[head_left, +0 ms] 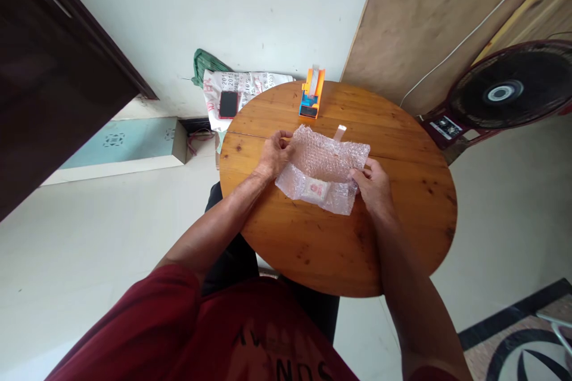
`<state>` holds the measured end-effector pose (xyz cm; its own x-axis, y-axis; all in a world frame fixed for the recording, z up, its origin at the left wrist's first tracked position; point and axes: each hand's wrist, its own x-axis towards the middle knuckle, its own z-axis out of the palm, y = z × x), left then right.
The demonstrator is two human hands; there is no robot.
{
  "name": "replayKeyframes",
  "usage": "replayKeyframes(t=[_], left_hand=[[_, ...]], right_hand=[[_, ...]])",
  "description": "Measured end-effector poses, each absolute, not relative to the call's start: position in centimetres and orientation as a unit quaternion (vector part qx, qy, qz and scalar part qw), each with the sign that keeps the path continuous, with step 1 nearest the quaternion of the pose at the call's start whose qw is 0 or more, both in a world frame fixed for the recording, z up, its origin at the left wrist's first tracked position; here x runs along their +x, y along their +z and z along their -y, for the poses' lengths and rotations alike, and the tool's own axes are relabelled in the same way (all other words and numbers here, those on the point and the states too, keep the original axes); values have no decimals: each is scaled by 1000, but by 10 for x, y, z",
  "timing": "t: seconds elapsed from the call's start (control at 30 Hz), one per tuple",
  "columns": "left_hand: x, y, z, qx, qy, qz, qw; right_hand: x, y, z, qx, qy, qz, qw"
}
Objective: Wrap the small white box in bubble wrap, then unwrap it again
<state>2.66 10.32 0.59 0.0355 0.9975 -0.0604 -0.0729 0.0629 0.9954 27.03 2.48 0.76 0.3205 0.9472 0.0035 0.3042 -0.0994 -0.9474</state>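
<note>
A sheet of clear bubble wrap (328,155) lies on the round wooden table in front of me. Its near part is folded over a small white packet with a red mark (316,189). At the wrap's left edge, my left hand (277,153) pinches the plastic between thumb and fingers. My right hand (372,181) grips the right edge, thumb on top and the other fingers partly hidden behind it. A short strip of clear tape (340,132) sticks up by the far edge of the wrap.
An orange and blue tape dispenser (311,95) stands at the table's (411,208) far edge. Beyond the table's left side, a phone (228,105) rests on a printed white sack (259,83) beside a green bag (208,64). A dark round fan (500,92) is at the right.
</note>
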Motion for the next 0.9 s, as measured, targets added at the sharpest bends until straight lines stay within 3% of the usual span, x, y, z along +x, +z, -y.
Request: replayKeyframes(t=[0.2,0.6,0.77,0.9], left_hand=[[25,1,-107,541,463,-544,444],[22,1,-107,646,388,-591,288],[21,-2,-110,649,398,-585,278],[18,1,-106,669,490,-518,209]], right_hand=[[275,-4,-36,-692,175,542,443],[271,-6,-40,-719,102,571,382],[271,-1,-34,-690,63,563,450],[260,24,-10,-600,31,613,513]])
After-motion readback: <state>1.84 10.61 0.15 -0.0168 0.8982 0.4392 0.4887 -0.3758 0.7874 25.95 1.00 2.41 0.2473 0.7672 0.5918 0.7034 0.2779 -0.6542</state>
